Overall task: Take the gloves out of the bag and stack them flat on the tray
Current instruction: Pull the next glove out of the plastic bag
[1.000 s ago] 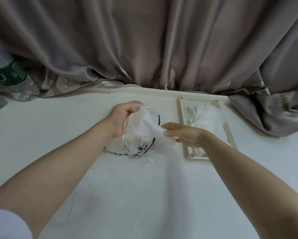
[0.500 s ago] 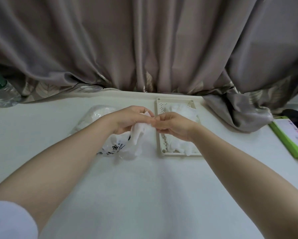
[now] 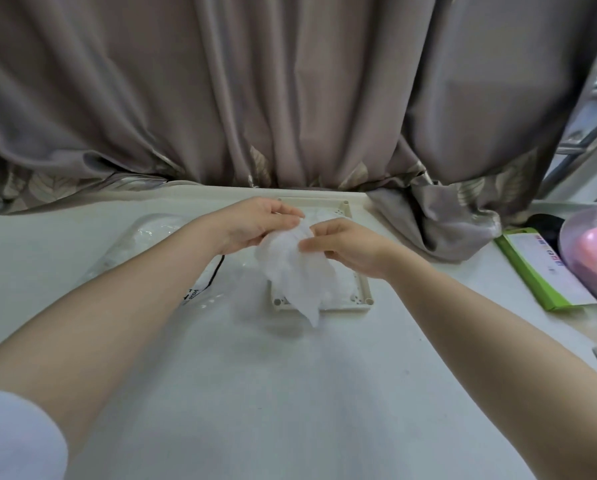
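Light soft, dim, greyish, with no hard highlights. Daylight enters at the far right past the curtain (image 3: 290, 91) edge; that strip is brightest, nearly washed out. A faint diffuse shadow lies on the table (image 3: 290, 393) under the held white glove (image 3: 297, 271), whose folds lose detail. Strong wide-angle bending: table edge bows, forearms balloon toward the lower corners. Overall slightly soft; the white sleeve (image 3: 16, 434) at lower left is blurred.

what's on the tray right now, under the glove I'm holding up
White gloves already lie on the tray. The held glove and right hand cover most of them, so I can't count them.
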